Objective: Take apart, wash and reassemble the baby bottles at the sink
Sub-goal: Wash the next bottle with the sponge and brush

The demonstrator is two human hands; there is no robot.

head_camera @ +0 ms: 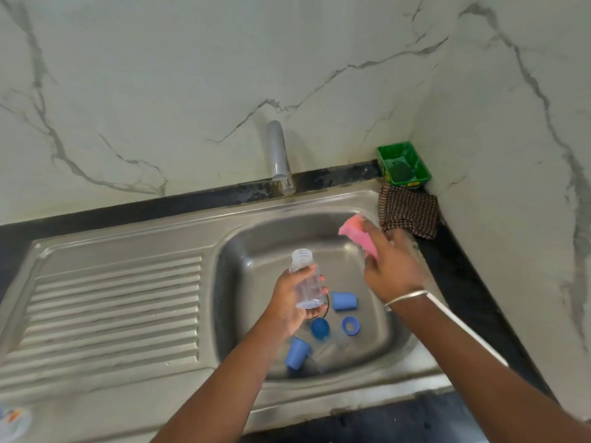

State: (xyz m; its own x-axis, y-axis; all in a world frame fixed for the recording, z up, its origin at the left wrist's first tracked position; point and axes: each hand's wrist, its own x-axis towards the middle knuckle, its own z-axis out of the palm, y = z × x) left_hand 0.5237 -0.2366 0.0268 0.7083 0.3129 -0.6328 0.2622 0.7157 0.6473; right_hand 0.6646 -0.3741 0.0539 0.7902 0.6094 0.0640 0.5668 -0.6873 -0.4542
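Four blue parts (344, 301) in sink (243, 238) | left hand (292, 302) grips empty bottle (305, 282) | right hand (388, 266) grips sponge (353, 230)

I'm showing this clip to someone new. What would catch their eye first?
The bright pink sponge in the right hand, raised over the steel sink basin. Next, the clear plastic baby bottle, capless, gripped in the left hand. Below them, blue plastic caps and rings lie scattered on the basin floor.

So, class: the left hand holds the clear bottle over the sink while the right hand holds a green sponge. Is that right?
Not quite. The sponge in the right hand is pink, not green, as the head view shows. The left hand does hold the clear bottle over the sink.
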